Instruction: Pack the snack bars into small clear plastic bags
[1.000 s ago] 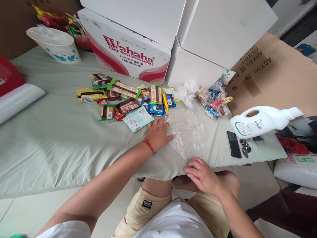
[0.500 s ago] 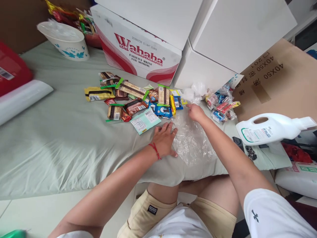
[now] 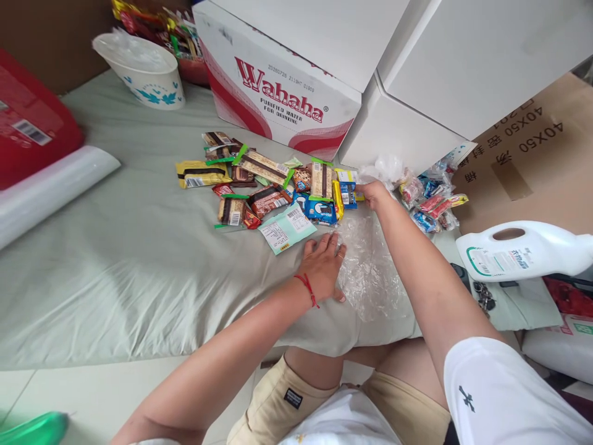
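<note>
My left hand [image 3: 323,267] lies flat with fingers spread, at the left edge of a clear plastic bag [image 3: 370,272] on the green sheet. My right hand [image 3: 377,196] reaches past the bag, its fingers closed at the right edge of a blue snack packet [image 3: 348,193]; the fingertips are partly hidden. Left of that packet lie a yellow packet [image 3: 338,201], a green-ended wafer bar [image 3: 321,180] and another blue packet [image 3: 322,212]. A pale green packet [image 3: 288,228] with a white label is just above my left hand. More wrapped bars [image 3: 263,168] are heaped farther left.
A Wahaha carton [image 3: 282,99] and white boxes stand behind the snacks. On the right are bagged small packets [image 3: 433,198], a white detergent bottle [image 3: 519,250] and keys [image 3: 484,298]. A paper bucket [image 3: 157,80], red container [image 3: 37,123] and white roll [image 3: 55,191] sit left.
My right hand has moved a little left, from beside the blue packet to its edge. The left hand stays flat by the bag. The whole view has shifted slightly.
</note>
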{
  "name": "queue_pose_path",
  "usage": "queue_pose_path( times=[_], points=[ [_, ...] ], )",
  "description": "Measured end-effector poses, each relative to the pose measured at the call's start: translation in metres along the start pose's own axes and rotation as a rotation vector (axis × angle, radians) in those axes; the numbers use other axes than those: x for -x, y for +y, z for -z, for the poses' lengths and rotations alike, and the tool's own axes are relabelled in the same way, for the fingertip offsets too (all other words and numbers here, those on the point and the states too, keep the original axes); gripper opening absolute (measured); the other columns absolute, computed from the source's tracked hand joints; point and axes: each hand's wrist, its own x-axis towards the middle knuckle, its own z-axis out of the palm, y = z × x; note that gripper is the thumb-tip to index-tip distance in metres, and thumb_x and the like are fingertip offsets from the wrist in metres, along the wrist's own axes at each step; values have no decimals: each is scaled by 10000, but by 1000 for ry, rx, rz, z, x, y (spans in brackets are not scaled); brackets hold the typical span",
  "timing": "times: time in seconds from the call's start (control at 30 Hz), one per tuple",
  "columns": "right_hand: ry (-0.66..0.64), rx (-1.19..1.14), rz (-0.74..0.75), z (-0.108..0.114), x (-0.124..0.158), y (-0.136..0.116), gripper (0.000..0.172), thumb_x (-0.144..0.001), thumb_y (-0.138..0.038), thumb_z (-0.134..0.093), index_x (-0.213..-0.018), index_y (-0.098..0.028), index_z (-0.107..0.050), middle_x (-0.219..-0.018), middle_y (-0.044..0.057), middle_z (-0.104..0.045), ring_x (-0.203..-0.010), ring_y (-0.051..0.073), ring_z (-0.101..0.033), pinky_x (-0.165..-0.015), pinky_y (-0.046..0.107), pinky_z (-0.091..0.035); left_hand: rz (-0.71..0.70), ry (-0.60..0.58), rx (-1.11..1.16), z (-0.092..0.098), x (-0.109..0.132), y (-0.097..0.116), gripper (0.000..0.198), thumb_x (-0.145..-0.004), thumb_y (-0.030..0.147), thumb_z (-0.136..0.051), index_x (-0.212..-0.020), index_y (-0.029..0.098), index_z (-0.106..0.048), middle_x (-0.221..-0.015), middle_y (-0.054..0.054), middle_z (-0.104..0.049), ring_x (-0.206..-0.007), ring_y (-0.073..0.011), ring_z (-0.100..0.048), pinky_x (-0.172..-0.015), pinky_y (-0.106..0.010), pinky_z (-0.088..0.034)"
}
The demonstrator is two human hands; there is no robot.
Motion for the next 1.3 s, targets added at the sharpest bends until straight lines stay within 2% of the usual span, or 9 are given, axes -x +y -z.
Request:
queue_pose_path(
  times=[0.27,0.5,0.67,0.77,0.93,1.03,1.13,1.2,1.3],
  points=[
    [19,-225,-164,67,59,15,390,-661,-340,-903,-733,-191,-550,-579,-31,-563,-449,63,-388,-368,166,-185,-22,27,32,-6,-1,-4,1287,-534,630,-894,-1604,207,-318,-1723,-230,-93,-1577,-448,-134,-1211,-646,-158],
    [-25,-623,-228,124,164,72,497,-531,-427,-954,-781,-180,-603,-669,-15,-646,-432,21,-383,-339,130,-171,-21,-22,0,-5,1,-4,1333,-527,632,-895,-1620,188,-276,-1721,-249,-15,-1590,-450,-70,-1224,-668,-96],
    [-15,-656,-277,105,224,100,565,-518,-542,-933,-784,-190,-579,-722,24,-690,-467,54,-452,-355,152,-192,-22,-12,-36,-6,1,-3,1302,-561,628,-883,-1621,177,-276,-1715,-265,-26,-1596,-431,-64,-1223,-678,-89],
    [-17,-599,-248,81,239,106,535,-628,-624,-825,-833,-213,-553,-778,34,-685,-545,110,-535,-384,180,-254,-17,-19,-45,-6,4,-3,1284,-585,625,-871,-1630,204,-255,-1719,-253,-24,-1600,-419,-59,-1220,-688,-79],
    [208,32,120,65,263,103,309,-841,-475,-654,-1002,-213,-629,-1085,115,-639,-878,234,-646,-635,334,-532,-17,62,69,-3,18,-13,1168,-656,505,-859,-1629,255,-262,-1739,-187,-49,-1602,-403,-84,-1247,-622,-157],
    [211,212,406,60,296,96,162,-974,-326,-514,-1045,-241,-633,-1063,108,-635,-925,238,-652,-780,380,-550,21,276,254,-3,25,-26,814,-806,427,-720,-1533,215,-422,-1688,-175,-274,-1565,-356,-256,-1230,-521,-304],
    [128,200,588,46,328,92,166,-1018,-295,-491,-1120,-255,-616,-1041,102,-644,-984,238,-658,-852,385,-558,202,435,477,-2,24,-32,469,-909,385,-539,-1318,158,-570,-1417,-171,-586,-1299,-292,-586,-1084,-447,-488],
    [244,183,578,38,337,92,265,-1003,-345,-549,-1244,-239,-574,-1159,143,-612,-1089,270,-635,-883,419,-563,278,456,594,-1,21,-31,388,-914,395,-512,-1203,151,-598,-1279,-150,-650,-1081,-251,-679,-957,-407,-553],
    [439,159,476,39,325,97,414,-984,-424,-579,-1341,-222,-521,-1242,182,-585,-1139,304,-598,-876,465,-554,220,482,646,1,14,-24,301,-897,361,-517,-1107,170,-616,-1192,-115,-681,-990,-220,-690,-885,-370,-565]
  ],
)
